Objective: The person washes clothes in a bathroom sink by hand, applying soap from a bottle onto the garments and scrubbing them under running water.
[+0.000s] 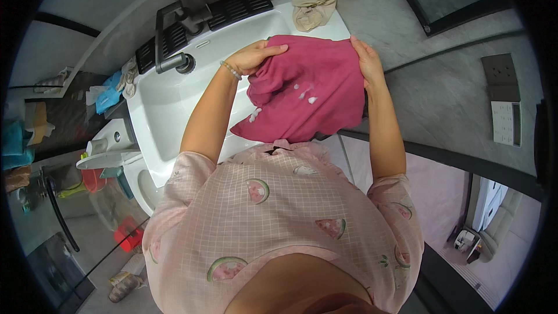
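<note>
A dark pink cloth garment [325, 81] is spread between my two hands over the right part of the white sink [160, 110]. Several blobs of white foam [308, 96] lie on its upper face. My left hand [250, 57], with a beaded bracelet on the wrist, grips the cloth's far left edge, thumb on top. At the far right corner, my right hand [367, 61] pinches the fabric; some of its fingers are hidden behind it. The garment's near edge hangs down close to my body.
A dark faucet [168, 38] stands at the sink's back left, beside black slatted trays [241, 7]. A crumpled beige cloth [314, 7] lies on the back right corner. To the left are a toilet [139, 180] and a red bucket [128, 234]. A grey wall [418, 75] borders the right.
</note>
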Demonstrator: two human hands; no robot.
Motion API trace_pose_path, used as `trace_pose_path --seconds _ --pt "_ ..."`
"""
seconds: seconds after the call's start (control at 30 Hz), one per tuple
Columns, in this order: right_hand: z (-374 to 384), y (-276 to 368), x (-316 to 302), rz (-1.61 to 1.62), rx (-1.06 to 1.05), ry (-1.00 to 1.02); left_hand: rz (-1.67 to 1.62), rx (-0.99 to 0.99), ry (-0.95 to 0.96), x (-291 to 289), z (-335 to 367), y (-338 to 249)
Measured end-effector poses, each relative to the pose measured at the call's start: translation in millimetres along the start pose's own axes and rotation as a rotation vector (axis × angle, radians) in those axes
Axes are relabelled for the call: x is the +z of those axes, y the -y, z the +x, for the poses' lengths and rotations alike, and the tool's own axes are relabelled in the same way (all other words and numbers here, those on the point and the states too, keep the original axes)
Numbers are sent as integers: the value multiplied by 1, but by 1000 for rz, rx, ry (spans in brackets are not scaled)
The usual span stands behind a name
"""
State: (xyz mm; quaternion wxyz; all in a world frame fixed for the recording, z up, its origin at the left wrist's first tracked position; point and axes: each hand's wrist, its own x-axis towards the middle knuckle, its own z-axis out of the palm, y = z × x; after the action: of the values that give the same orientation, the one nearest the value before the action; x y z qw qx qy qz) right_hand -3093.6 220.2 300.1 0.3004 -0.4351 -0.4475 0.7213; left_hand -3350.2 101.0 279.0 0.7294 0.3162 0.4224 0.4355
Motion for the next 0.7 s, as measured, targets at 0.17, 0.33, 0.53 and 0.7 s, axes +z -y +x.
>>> trace_pose_path --seconds 0.17,0.33,0.53,0.7 --pt "-29 -12 57 -552 -806 -204 -341 -16 -83 34 11 10" --pt "-36 -45 113 -923 -1022 -78 -204 240 -421 27 65 89" --pt "-54 -66 131 -903 -1175 22 -398 228 -262 18 52 73" --pt "37 -7 42 -905 -886 -402 -282 92 -353 58 21 -10"
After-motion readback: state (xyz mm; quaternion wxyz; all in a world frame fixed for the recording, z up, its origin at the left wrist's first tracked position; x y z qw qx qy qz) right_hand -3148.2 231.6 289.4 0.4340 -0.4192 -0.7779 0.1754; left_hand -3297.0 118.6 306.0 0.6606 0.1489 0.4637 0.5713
